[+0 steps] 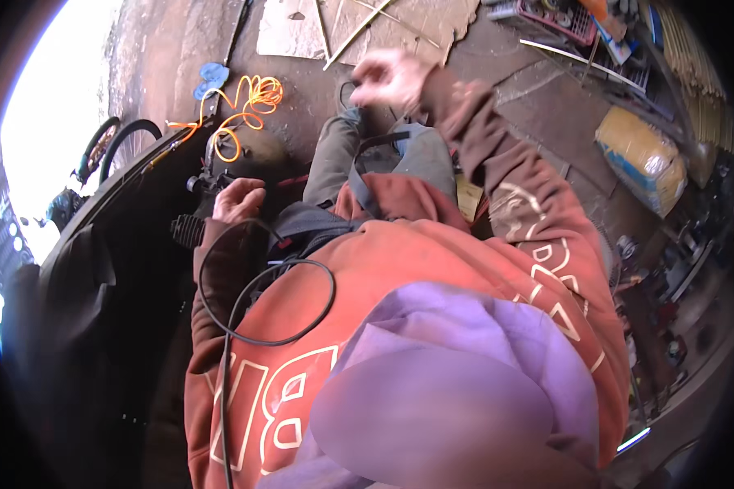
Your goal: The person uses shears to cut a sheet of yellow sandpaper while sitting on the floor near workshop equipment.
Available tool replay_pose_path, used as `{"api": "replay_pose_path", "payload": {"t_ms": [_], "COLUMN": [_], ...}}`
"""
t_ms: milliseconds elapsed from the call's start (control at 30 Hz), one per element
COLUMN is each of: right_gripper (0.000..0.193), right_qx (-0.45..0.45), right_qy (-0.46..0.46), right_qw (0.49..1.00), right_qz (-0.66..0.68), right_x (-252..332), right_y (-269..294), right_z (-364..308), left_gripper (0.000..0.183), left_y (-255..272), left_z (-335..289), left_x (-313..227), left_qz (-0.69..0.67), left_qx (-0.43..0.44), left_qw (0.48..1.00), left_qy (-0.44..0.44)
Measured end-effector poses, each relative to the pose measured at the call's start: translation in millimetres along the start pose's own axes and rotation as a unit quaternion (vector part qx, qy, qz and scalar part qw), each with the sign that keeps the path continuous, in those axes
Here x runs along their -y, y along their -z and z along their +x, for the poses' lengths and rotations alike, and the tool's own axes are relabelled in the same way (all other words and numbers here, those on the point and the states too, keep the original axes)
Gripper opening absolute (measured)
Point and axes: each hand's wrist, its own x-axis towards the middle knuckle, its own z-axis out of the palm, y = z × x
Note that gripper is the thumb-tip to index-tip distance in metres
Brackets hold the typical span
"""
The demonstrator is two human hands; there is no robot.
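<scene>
My left hand [238, 200] is low on the left with its fingers curled. It lies beside a dark metal fitting [206, 181] with a knob; what the fingers close on, if anything, is hidden. Out ahead of my knees, my right hand [390, 77] hangs in the air, slightly blurred, fingertips drawn together. A thin dark loop [344, 91] shows just left of those fingertips, and I cannot tell whether they hold it. An orange coiled hose [261, 96] lies ahead of my left hand. A black cable [332, 295] loops over my left sleeve and chest.
Thin rods [355, 34] lie on a cardboard sheet [289, 33] at the far side. A blue piece [212, 75] sits by the hose. Far right are a pink crate [575, 24] and a tan-and-blue wrapped package [640, 159]. A black covered surface [81, 285] borders my left.
</scene>
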Motion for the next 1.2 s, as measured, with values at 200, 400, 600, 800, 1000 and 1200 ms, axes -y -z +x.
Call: {"api": "replay_pose_path", "payload": {"t_ms": [200, 400, 600, 800, 1000, 1200], "right_gripper": [0.027, 0.034, 0.028, 0.016, 0.035, 0.027], "right_qx": [-0.139, -0.167, -0.187, -0.203, -0.031, -0.029], "right_qy": [-0.194, -0.322, -0.302, -0.264, -0.329, -0.316], "right_qw": [0.962, 0.906, 0.886, 0.877, 0.944, 0.948], "right_qz": [0.132, 0.22, 0.299, 0.347, 0.017, -0.018], "right_x": [-140.0, -250.1, -290.6, -386.8, -391.1, -410.1], "right_y": [73.0, 80.0, 45.0, -16.7, -54.4, -65.1], "right_z": [-58.1, -111.5, -84.0, -88.7, -45.6, -43.9], "left_gripper": [0.037, 0.034, 0.032, 0.023, 0.039, 0.028], "left_y": [-64.6, -117.0, -124.8, -185.8, -195.9, -230.5], "left_z": [58.0, 150.5, 245.3, 330.8, 423.0, 457.4], "left_x": [15.0, -10.1, -6.7, 13.1, 38.0, -0.9], "left_qz": [0.218, 0.395, 0.54, 0.593, 0.63, 0.685], "left_qx": [0.086, 0.1, 0.099, 0.095, 0.125, 0.203], "left_qw": [0.972, 0.912, 0.833, 0.793, 0.766, 0.699], "left_qy": [0.006, -0.036, -0.065, -0.105, -0.026, -0.006]}}
